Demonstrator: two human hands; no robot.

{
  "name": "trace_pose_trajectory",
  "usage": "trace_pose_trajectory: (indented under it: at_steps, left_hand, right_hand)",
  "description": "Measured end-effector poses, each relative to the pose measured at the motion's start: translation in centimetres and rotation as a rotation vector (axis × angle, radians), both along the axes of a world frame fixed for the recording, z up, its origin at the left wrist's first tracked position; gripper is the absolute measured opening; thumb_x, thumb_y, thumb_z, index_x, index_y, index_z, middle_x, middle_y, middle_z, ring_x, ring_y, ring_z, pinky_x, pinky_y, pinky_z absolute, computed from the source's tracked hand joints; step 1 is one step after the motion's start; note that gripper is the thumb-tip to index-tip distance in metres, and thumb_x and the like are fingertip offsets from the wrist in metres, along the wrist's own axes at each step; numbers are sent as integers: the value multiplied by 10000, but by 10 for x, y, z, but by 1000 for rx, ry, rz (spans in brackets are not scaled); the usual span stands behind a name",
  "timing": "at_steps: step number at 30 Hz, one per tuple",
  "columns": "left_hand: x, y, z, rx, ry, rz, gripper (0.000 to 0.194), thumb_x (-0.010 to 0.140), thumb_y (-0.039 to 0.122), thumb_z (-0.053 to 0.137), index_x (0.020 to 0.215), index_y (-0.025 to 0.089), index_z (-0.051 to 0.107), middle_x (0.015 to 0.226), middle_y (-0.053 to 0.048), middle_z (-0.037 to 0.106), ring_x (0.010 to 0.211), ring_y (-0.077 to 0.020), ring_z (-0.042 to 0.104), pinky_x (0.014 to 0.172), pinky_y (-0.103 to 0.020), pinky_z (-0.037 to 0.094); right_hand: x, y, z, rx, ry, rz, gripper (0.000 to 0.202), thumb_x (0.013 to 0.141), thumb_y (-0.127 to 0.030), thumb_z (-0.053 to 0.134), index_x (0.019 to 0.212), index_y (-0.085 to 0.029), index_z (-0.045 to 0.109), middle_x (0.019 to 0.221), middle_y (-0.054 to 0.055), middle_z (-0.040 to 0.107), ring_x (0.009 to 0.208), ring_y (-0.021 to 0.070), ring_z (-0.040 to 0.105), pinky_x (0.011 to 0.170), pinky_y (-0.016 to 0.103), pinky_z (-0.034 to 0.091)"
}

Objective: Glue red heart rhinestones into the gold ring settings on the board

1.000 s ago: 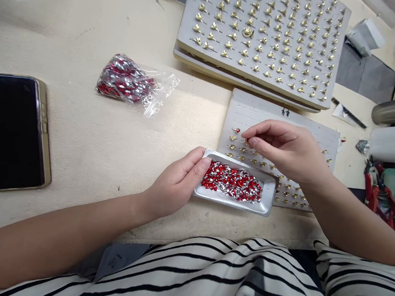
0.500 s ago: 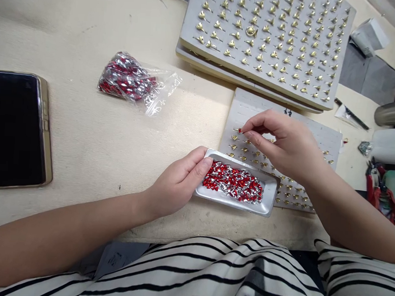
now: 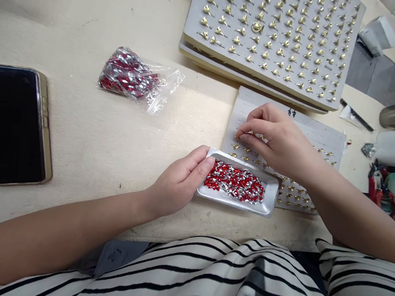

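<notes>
My left hand (image 3: 183, 178) grips the left end of a silver metal tray (image 3: 268, 208), thumb over the rim. In the tray lies a heap of small red and silver-backed rhinestones (image 3: 233, 182). Over a grey foam board (image 3: 243, 100) with rows of gold rings, my right hand (image 3: 270, 136) is closed in a pinch. Its fingertips touch a gold ring (image 3: 236, 137) near the board's left edge; whatever is between them is hidden. The tray overlaps the board's lower left part, and my right hand and forearm cover several rings.
Behind stands a stack of foam boards (image 3: 217, 57) full of gold rings. A clear bag of red stones (image 3: 127, 73) lies left of it, and a phone (image 3: 17, 125) at the far left. Red-handled pliers (image 3: 379, 186) and a dark pen-like stick (image 3: 358, 115) are at right.
My right hand has shifted slightly toward me, from a ring with a red stone at its fingertips to the ring below. The left hand and tray stay nearly still; the view has shifted slightly.
</notes>
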State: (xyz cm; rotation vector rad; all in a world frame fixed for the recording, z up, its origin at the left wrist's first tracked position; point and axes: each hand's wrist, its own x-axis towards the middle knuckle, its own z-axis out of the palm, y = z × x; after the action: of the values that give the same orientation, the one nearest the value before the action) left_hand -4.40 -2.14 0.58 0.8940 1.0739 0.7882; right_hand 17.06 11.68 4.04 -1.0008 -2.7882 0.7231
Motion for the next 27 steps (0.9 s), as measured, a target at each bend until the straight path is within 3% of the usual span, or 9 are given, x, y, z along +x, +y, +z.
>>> trace_pose_trajectory:
  at_steps: [13,27]
  left_hand:
    - [0,0,0,3,-1,-2,316,1098,451,427,885,224,481,745,64,437,654,-88,405,607,-232,379]
    - [-1,1,2,-5,20,-9,325,1092,470,429,877,230,473,740,51,442,644,-110,407,602,-258,379]
  right_hand:
    - [-1,0,-1,-19,-6,-11,181,1013,-256,592,1005,-218,769,1072,101,663,1009,248,629,862,428,536]
    - [2,-7,-1,123,-2,-27,250,1000,-239,572,1095,-291,797,1060,93,681,972,253,611,853,453,530]
